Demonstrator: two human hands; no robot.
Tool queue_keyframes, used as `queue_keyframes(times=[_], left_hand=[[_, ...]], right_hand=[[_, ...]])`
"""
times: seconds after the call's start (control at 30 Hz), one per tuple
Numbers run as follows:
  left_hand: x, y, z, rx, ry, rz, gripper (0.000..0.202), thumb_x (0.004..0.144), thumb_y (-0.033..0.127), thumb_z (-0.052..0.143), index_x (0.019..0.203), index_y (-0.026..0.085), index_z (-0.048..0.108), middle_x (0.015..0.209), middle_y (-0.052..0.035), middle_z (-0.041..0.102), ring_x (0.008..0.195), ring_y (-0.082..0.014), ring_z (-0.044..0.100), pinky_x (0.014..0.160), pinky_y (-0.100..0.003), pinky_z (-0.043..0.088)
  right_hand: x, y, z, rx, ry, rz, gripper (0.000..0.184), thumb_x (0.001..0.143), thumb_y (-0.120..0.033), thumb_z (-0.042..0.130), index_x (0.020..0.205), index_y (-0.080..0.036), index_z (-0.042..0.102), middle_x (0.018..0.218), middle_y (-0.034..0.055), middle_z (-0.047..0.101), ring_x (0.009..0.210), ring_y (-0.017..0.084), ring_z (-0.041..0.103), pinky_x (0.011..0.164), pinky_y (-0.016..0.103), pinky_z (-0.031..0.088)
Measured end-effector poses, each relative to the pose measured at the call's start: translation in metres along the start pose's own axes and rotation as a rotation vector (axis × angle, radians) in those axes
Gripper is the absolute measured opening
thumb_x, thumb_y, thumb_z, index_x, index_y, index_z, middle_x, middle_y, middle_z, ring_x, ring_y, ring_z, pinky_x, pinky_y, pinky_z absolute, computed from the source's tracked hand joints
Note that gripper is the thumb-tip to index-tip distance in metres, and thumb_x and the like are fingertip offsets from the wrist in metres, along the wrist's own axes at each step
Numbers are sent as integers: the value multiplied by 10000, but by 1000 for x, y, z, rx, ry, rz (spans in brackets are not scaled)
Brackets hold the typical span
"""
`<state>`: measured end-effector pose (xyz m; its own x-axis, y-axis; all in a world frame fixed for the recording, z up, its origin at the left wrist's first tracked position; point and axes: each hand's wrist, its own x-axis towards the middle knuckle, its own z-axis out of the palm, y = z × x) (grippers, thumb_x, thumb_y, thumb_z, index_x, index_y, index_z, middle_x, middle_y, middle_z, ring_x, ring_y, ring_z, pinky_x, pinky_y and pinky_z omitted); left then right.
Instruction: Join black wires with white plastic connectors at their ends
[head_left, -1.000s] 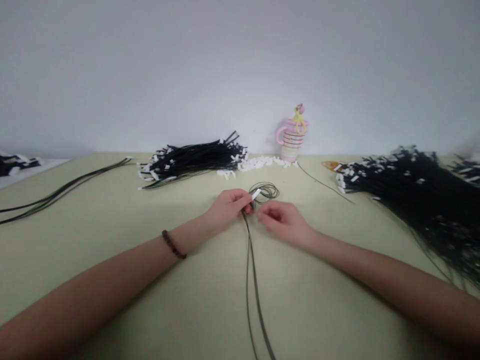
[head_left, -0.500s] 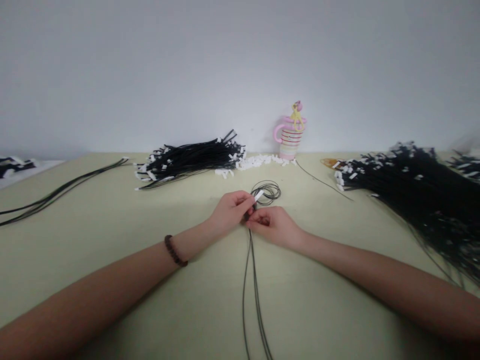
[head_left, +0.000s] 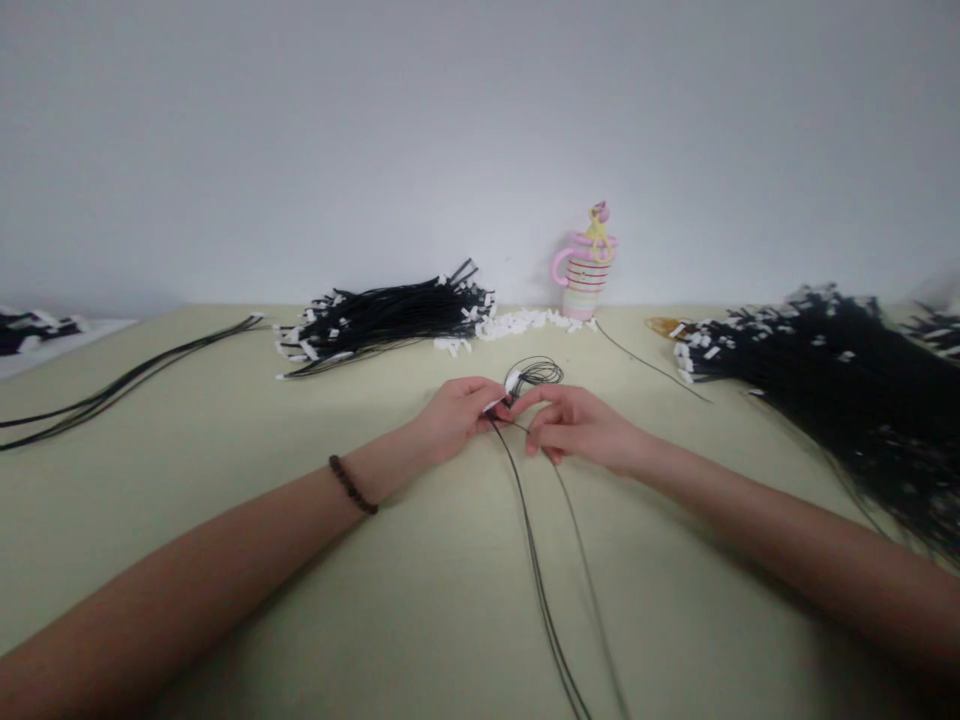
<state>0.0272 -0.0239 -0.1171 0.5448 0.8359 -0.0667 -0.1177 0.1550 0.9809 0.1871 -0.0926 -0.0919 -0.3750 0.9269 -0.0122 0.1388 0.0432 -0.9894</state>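
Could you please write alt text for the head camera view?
The left hand pinches a thin black wire with a white tip, the right hand beside it, near a coil. Bundles of black wires lie on a pale table.

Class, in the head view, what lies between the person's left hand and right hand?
In the head view, the left hand and right hand nearly meet. Between them run strands of thin black wire, with a small white connector at the left fingertips.
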Motion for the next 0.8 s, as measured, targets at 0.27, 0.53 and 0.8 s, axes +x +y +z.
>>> queue_keyframes(times=[0.27, 0.53, 0.8], left_hand=[[3, -3, -4, -28, -5, 3, 121, 709, 230, 582, 706, 108, 583, 622, -16, 552, 587, -93, 533, 749, -306, 453], [4, 1, -7, -136, -9, -41, 87, 713, 174, 566, 668, 101, 582, 590, -17, 540, 587, -97, 529, 799, -342, 459], [5, -1, -9, -122, -33, -47, 97, 714, 194, 561, 692, 101, 581, 573, -21, 546, 574, -110, 539, 780, -361, 463]], right_hand=[[-35, -81, -31, 243, 339, -183, 297, 754, -199, 294, 644, -145, 565, 521, -15, 564, 320, 13, 337, 376, 172, 256], [-54, -107, -69, 256, 588, -458, 268, 866, -285, 345, 828, -274, 610, 759, -143, 597, 382, -82, 261, 399, 160, 143], [-7, -20, -39, -875, 497, -537, 181, 795, -237, 477, 680, -152, 589, 635, 15, 537, 552, 86, 433, 523, 227, 309]])
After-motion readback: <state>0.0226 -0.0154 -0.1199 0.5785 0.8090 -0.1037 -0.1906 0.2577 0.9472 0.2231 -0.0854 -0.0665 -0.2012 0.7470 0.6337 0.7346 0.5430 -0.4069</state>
